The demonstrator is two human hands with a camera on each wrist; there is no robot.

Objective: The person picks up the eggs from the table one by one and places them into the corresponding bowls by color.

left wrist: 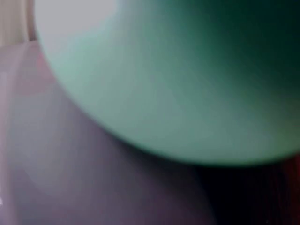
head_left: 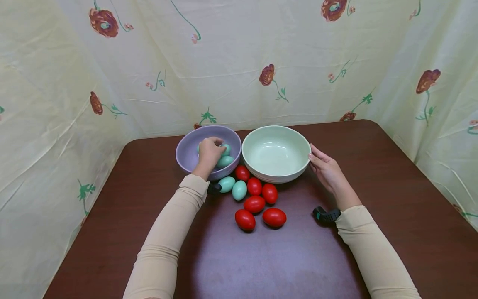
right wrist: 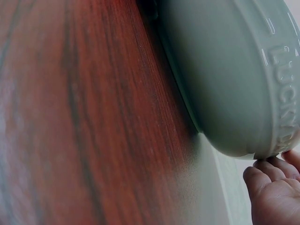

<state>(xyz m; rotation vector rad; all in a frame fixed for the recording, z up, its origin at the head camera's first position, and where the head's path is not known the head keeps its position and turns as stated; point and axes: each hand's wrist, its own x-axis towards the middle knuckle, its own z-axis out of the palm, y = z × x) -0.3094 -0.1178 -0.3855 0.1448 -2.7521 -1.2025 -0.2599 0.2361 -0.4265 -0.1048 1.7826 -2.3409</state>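
My left hand [head_left: 210,154] reaches into the purple bowl [head_left: 184,154], its curled fingers and thumb pinching a teal egg [head_left: 226,150]. Another teal egg [head_left: 225,162] lies just below it in the bowl, and a sliver of one more shows past the far side of the hand. With fairly straight fingers, my right hand [head_left: 328,171] touches the right rim of the pale green bowl [head_left: 276,151]. Raised lettering marks that bowl's outer wall [right wrist: 225,75] in the right wrist view, where the fingertips [right wrist: 262,169] meet the rim. The bowl's inside shows no eggs.
Two teal eggs [head_left: 239,190] lie on the brown table [head_left: 298,257] before the purple bowl, one beside the left wrist strap [head_left: 214,188]. Several red eggs [head_left: 274,217] cluster in front of the green bowl. A flowered curtain [head_left: 224,62] hangs behind the table.
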